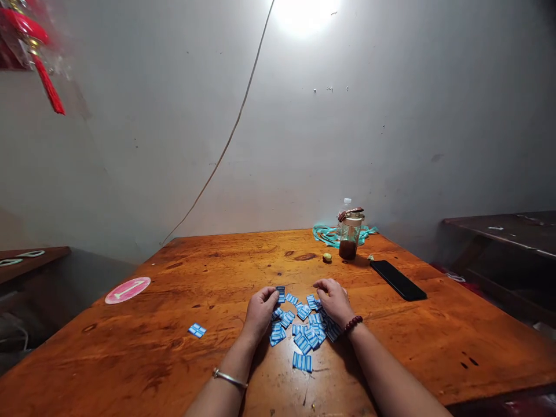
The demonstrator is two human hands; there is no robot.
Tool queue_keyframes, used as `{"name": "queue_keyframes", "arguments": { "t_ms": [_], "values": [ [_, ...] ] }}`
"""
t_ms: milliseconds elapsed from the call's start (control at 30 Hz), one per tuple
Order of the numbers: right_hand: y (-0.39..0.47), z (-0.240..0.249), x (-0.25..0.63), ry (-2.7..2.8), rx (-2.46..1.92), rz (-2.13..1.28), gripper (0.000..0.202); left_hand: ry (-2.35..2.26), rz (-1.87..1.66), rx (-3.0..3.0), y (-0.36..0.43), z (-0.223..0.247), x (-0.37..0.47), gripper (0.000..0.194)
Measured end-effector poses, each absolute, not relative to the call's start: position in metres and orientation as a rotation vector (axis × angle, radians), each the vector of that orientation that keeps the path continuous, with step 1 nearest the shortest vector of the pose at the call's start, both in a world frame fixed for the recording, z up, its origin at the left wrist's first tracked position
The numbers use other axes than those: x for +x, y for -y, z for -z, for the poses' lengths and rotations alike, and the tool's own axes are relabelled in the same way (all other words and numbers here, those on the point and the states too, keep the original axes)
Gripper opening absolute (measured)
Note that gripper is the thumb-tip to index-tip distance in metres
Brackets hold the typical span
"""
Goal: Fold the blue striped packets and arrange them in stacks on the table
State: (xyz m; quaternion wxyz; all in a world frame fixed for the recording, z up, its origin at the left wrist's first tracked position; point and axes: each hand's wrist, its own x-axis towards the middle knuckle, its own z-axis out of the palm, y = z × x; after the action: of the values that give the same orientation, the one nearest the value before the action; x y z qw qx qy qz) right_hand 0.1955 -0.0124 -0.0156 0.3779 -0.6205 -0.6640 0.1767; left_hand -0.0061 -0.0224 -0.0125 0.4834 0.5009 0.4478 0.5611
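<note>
Many small blue-and-white striped pieces [303,311] lie in a loose heap on the wooden table [234,260]. My left hand [262,310], with a silver bangle on its wrist, pinches one darker blue piece [281,294] between thumb and fingers at the heap's upper left. My right hand [334,298], wearing a dark red bead bracelet, rests over the right side of the heap with its fingers bent and apart; nothing shows in its grip. Some pieces are partly hidden beneath it. A separate blue piece [197,330] lies to the left, and another [302,362] sits nearest me.
A black phone [398,280] lies at the right. Behind it stand a jar of dark liquid [350,237] and a clear bottle, beside turquoise straps [325,234] and a small yellowish object [327,258]. A pink round sign [127,290] is at the left. A wall rises behind.
</note>
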Motion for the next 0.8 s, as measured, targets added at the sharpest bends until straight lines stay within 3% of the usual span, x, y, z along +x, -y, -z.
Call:
{"name": "queue_keyframes", "arguments": {
  "t_ms": [300,600,800],
  "values": [
    [0.011,0.02,0.2,1.918,-1.676,-0.36,0.025,-1.096,-1.362,1.224,0.022,0.012,-0.006,0.023],
    [0.032,0.006,0.175,2.464,-1.298,-0.215,0.035,-1.084,-1.353,1.228,0.022,0.012,-0.005,0.023],
    [0.032,0.007,0.173,2.476,-1.32,-0.146,0.03,-1.081,-1.357,1.202,0.023,0.011,-0.003,0.023]
  ]
}}
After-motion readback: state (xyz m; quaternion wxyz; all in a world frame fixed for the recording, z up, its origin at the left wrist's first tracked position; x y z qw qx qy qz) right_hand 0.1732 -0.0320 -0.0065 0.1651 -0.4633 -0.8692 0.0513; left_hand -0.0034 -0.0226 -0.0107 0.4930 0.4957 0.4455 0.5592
